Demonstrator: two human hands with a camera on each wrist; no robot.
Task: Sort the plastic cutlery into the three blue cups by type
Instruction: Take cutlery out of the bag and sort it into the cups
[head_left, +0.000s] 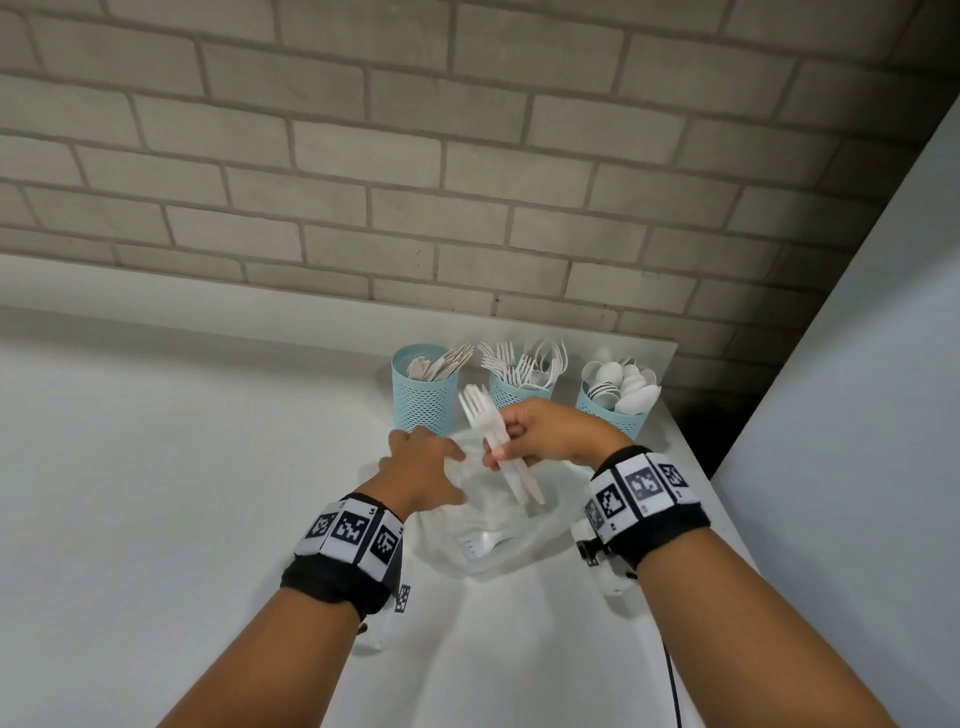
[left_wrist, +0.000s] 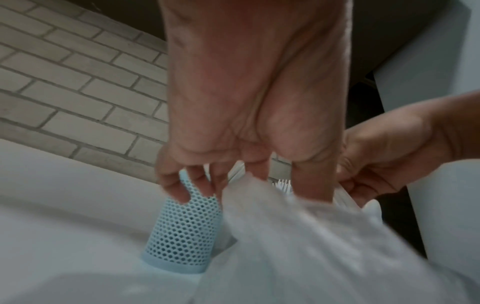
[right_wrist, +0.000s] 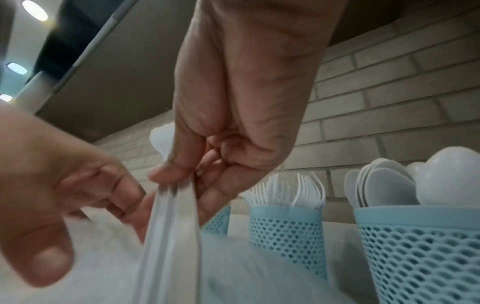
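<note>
Three blue mesh cups stand at the back of the white table: knife cup (head_left: 423, 400), fork cup (head_left: 519, 395), spoon cup (head_left: 613, 415). My right hand (head_left: 506, 441) grips a bundle of white plastic forks (head_left: 480, 410) by the handles (right_wrist: 171, 236), tines up, in front of the fork cup (right_wrist: 283, 226). My left hand (head_left: 431, 457) rests with spread, relaxed fingers on the rim of a clear plastic bag (head_left: 498, 540), just in front of the knife cup (left_wrist: 182, 232). One fork (head_left: 480, 545) lies inside the bag.
A brick wall (head_left: 467, 156) runs behind the cups. A white panel (head_left: 857, 364) rises past the table's right edge, with a dark gap beside the spoon cup (right_wrist: 420, 246). Bare white tabletop (head_left: 156, 467) spreads to the left. A black cable (head_left: 672, 686) hangs under my right forearm.
</note>
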